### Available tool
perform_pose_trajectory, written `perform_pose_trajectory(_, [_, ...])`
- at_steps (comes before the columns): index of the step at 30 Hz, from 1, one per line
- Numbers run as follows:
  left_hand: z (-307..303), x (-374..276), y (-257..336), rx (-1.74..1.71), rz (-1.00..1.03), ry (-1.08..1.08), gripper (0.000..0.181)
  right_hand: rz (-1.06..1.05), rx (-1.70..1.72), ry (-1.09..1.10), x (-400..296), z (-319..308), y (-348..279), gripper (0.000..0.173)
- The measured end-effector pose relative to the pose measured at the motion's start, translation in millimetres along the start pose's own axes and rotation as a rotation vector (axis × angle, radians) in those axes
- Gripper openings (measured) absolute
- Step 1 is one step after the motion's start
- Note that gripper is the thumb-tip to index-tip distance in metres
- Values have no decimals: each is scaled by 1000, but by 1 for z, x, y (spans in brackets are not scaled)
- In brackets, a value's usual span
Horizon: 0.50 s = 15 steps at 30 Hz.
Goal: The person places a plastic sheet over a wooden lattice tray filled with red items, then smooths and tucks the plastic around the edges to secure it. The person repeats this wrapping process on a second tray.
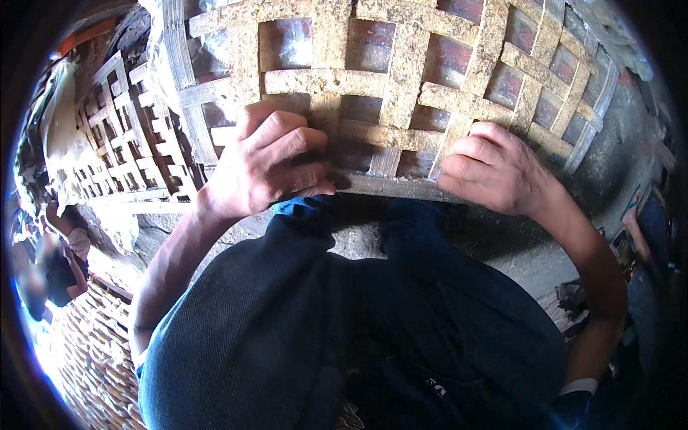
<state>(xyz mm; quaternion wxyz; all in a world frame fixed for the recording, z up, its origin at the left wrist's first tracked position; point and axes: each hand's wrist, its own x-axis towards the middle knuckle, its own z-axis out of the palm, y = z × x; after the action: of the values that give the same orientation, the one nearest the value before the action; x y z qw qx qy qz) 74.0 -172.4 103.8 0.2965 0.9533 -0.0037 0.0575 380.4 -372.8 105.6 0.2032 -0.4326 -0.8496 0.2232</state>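
A woven lattice panel of flat bamboo strips [333, 80] spans the top of the view, its near edge just beyond my knees. Clear plastic sheeting and reddish patches show through its square gaps. My left hand [274, 161] grips the near edge left of the middle, fingers curled over the strips. On the right, my right hand [489, 166] holds the same edge with bent fingers. The fingertips of both hands are partly hidden in the lattice. A thin rim strip [398, 187] runs between the two hands.
Another woven lattice panel [134, 129] stands at the left, beside translucent plastic sheeting [59, 123]. Rows of small pale pieces [91, 349] lie at lower left. A co-worker [64, 263] is at the far left; a person's bare limb [637, 234] shows at right. Grey floor [355, 242] lies under the panel.
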Motion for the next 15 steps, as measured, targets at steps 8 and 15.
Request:
perform_pose_trajectory(8, [2,0,1,-26,-20,2,25,-17,-60,-17,-8,-4,1,11])
perform_pose_trajectory(15, [2,3,-2,-14,11,22,25,204,-115,196,-17,-8,-13,12])
